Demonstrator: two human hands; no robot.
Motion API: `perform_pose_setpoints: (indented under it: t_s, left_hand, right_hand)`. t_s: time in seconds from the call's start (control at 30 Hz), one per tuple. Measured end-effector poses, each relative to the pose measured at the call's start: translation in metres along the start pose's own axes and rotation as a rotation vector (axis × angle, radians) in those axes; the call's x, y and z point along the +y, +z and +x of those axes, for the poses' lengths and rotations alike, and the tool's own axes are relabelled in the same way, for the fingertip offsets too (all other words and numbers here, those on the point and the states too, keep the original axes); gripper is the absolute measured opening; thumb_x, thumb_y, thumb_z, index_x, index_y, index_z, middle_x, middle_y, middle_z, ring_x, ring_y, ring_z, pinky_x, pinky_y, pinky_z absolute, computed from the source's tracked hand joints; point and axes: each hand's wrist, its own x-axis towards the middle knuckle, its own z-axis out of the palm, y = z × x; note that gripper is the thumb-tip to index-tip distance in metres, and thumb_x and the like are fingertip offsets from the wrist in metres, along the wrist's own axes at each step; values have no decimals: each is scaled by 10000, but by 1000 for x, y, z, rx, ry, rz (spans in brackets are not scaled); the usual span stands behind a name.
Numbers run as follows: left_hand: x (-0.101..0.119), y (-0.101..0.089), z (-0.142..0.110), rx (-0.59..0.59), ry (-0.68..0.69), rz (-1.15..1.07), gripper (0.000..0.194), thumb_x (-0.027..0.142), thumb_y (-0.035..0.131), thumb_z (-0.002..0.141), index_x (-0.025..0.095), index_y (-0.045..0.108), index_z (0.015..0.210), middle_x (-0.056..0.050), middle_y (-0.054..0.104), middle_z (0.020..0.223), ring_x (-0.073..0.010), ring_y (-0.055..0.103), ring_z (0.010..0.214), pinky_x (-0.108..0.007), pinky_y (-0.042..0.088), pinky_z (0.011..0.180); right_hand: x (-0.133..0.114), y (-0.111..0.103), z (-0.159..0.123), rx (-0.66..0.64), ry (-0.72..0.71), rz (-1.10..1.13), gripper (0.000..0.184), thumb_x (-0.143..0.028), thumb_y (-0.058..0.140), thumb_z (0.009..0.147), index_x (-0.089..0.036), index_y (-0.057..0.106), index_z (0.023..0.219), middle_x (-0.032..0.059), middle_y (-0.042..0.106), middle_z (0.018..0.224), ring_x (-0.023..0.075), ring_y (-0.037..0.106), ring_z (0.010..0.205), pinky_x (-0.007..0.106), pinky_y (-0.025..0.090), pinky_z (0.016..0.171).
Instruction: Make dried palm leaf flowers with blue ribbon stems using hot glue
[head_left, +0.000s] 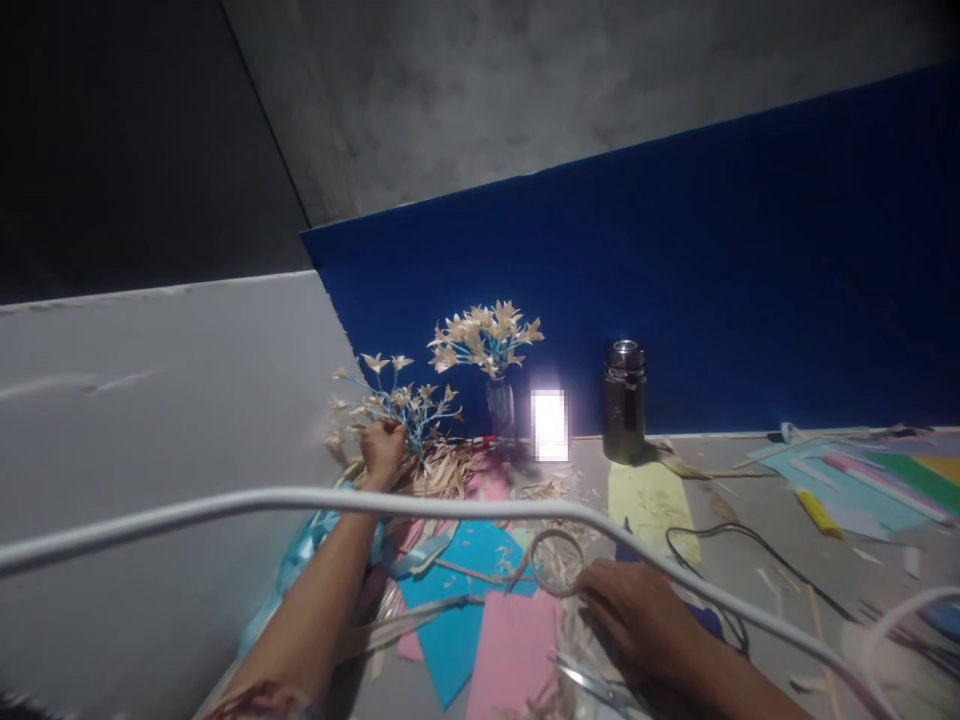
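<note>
My left hand reaches in among the blue stems of a spread of cream artificial flowers at the back left. Its fingers are closed, and what lies between them is hidden. On the right, my right hand holds the edge of a ring-shaped roll of tape at its fingertips, above the paper scraps. Scissors lie just below that hand. A fuller bunch of cream flowers stands in a clear glass vase against the blue panel.
A white cable crosses the foreground. Dry husk strips, blue paper and pink paper cover the middle. A dark flask stands behind yellow paper. A bright pixelated rectangle glows beside the vase.
</note>
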Motion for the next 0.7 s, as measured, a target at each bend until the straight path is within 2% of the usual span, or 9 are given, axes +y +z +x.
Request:
perform_pose_setpoints:
  t_s: [0.13, 0.27, 0.53, 0.7]
  left_hand:
    - [0, 2, -11, -121, -25, 59, 351, 358, 651, 953, 172, 630, 1250, -100, 662, 1240, -242, 674, 1033, -452, 585, 868]
    - [-1, 1, -23, -179, -27, 97, 348, 359, 649, 954, 176, 630, 1251, -101, 660, 1245, -242, 671, 1040, -453, 583, 873]
    - [1, 0, -48, -216, -16, 75, 234, 356, 634, 966, 172, 677, 1104, -68, 704, 1079, -193, 686, 904, -383, 592, 795]
    - [8, 0, -53, -199, -14, -22, 288, 360, 633, 965, 170, 655, 1181, -84, 686, 1158, -211, 682, 954, -409, 593, 819]
  right_hand:
    - [1, 1, 0, 7, -7, 7, 185, -168, 531, 936, -192, 712, 911, 61, 760, 908, 223, 717, 859, 278, 408, 704]
    - [1, 3, -1, 20, -4, 2, 195, -163, 518, 926, -202, 710, 916, 57, 762, 909, 217, 716, 846, 274, 404, 693]
    - [3, 7, 0, 0, 7, -46, 191, -190, 502, 930, -204, 681, 863, 62, 760, 920, 225, 717, 835, 287, 401, 674]
    - [0, 5, 0, 7, -3, -44, 231, -201, 471, 952, -203, 688, 872, 64, 762, 913, 219, 715, 831, 290, 405, 676]
